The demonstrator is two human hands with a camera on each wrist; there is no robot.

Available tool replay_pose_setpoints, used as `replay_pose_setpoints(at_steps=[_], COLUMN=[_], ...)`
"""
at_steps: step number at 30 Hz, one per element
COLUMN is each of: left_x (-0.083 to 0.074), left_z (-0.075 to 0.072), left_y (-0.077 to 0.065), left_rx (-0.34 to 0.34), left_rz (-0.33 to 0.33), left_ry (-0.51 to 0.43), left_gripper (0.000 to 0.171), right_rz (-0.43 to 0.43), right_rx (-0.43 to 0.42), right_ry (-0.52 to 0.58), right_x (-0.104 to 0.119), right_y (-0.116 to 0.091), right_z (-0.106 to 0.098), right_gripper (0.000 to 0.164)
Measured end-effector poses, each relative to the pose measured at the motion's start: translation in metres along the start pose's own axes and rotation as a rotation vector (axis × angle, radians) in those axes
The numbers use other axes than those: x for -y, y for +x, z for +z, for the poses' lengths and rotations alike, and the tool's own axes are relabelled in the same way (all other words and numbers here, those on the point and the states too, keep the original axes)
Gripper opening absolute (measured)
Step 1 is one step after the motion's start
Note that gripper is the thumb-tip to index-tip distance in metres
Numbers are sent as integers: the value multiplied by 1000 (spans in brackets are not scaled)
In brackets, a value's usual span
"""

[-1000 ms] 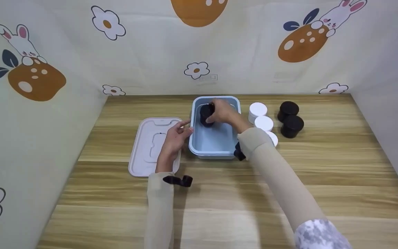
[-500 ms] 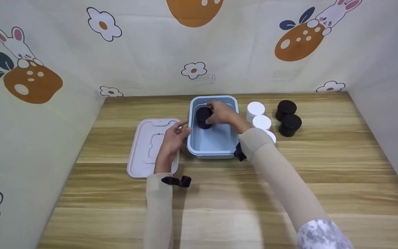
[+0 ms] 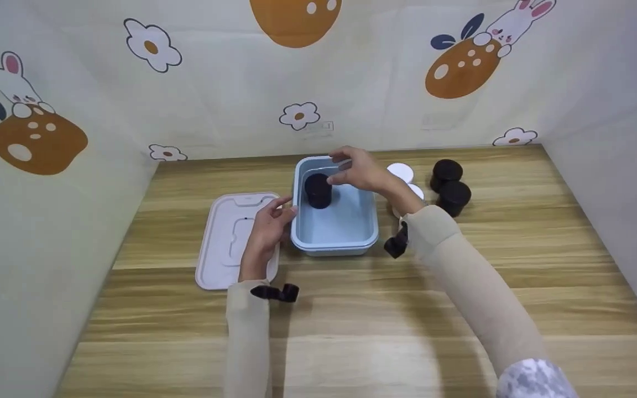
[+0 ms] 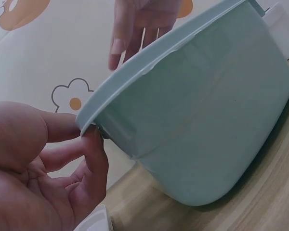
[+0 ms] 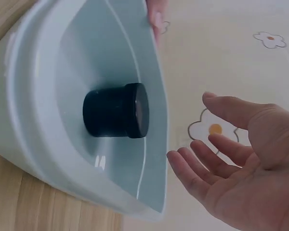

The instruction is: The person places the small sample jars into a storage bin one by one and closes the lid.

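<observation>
Black lidded jar stands upright inside the light-blue bin, toward its far-left corner; contact with the wall cannot be told. Right hand: fingers spread wide, holding nothing, apart from the jar, above the bin's far end. Left hand: thumb and finger pinch the bin's left rim. Step in hand, as judged: release of the jar, apparently complete. Next move likely calls for the right hand to clear the rim without tipping the jar, toward two more black jars or the white jars on the right.
</observation>
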State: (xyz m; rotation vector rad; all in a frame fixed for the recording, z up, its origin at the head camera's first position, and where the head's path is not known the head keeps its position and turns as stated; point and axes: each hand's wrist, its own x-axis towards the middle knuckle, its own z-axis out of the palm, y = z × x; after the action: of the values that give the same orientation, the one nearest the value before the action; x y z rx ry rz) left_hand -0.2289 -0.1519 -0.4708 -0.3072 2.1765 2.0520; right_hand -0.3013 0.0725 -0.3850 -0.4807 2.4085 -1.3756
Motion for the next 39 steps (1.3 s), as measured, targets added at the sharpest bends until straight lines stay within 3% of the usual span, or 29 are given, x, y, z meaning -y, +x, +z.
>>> replay_pose_setpoints(at_steps=[13,22,29,34,39], left_x=[0,0,3,4,3], left_z=[0,1,0,0,0], left_y=[1,0,1,1,0], left_rx=[0,10,2,-3,-8], left_rz=[6,14,37,28,46], left_ry=[-19,-53,-12,8,-11], left_gripper=[43,43,44,44,43], right_rz=[-128,-82,-159,-219,-216], right_rx=[-141,-294,-462,-523,-586], right_ry=[106,167,202,204,168], right_x=[-19,-39,-60,-80,-98], right_y=[-48,-86,-112,-129,-138], right_z=[-29,-48,-62,-69,-79], right_gripper=[53,54,52,51,52])
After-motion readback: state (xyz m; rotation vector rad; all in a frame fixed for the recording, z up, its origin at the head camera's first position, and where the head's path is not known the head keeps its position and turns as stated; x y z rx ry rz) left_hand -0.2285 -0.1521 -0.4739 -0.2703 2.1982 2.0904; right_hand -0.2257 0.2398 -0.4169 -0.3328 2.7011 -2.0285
